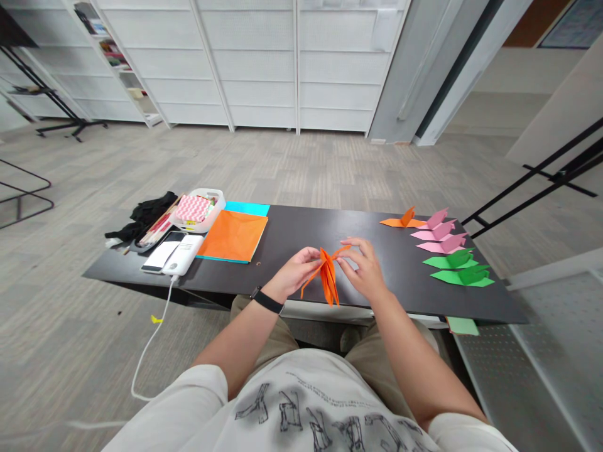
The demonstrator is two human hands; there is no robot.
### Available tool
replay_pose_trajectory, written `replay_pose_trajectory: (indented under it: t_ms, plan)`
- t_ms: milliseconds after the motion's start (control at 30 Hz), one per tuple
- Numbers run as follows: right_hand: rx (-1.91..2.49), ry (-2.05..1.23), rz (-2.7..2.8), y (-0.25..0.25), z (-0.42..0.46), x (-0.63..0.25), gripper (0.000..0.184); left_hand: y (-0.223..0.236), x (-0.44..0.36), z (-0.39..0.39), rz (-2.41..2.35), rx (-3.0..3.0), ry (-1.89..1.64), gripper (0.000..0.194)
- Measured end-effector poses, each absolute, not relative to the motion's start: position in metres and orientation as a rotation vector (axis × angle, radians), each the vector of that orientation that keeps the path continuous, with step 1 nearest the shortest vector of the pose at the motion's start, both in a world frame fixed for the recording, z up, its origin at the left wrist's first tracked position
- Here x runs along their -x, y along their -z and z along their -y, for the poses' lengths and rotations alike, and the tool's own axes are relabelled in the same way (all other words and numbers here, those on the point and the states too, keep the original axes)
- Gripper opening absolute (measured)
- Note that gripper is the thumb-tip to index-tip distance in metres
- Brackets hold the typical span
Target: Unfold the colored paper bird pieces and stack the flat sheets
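An orange origami crane (329,280), its wings hanging down and thin points sticking out to both sides, is held above the table's near edge. My left hand (301,271) pinches it from the left, with a black watch band on that wrist. The fingers of my right hand (362,267) are closed on the thin orange point at the upper right. On the table's right side lies a row of finished paper cranes: an orange crane (404,220), several pink cranes (436,232) and two green cranes (461,275).
Left of my hands, a stack of orange paper (234,235) lies over blue sheets. Beyond it are a white basket (217,199), a phone (162,252), a white power bank (183,255) with a cable, and black cloth (148,215). Green paper (462,326) pokes out below the table (301,220).
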State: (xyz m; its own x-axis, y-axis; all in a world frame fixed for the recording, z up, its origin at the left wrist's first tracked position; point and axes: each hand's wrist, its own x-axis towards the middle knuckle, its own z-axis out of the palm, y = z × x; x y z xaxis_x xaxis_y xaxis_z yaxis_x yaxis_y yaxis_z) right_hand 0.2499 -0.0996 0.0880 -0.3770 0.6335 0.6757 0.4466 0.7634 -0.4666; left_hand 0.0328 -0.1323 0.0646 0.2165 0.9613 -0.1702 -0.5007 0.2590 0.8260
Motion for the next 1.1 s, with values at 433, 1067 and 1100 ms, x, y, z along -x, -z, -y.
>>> replay_pose_trajectory:
  t_ms: [433, 1067, 1100]
  plan:
    - [1.028, -0.454, 2.121, -0.087, 0.097, -0.264, 0.027, -0.064, -0.015, 0.142, -1.039, -1.148, -1.090, 0.044]
    - [1.232, -0.698, 2.000, -0.095, 0.071, -0.284, 0.028, -0.071, 0.036, 0.126, -1.229, -1.404, -1.027, 0.044]
    - [1.237, -0.694, 2.002, -0.097, 0.070, -0.282, 0.028, -0.075, 0.034, 0.127, -1.252, -1.470, -1.060, 0.046]
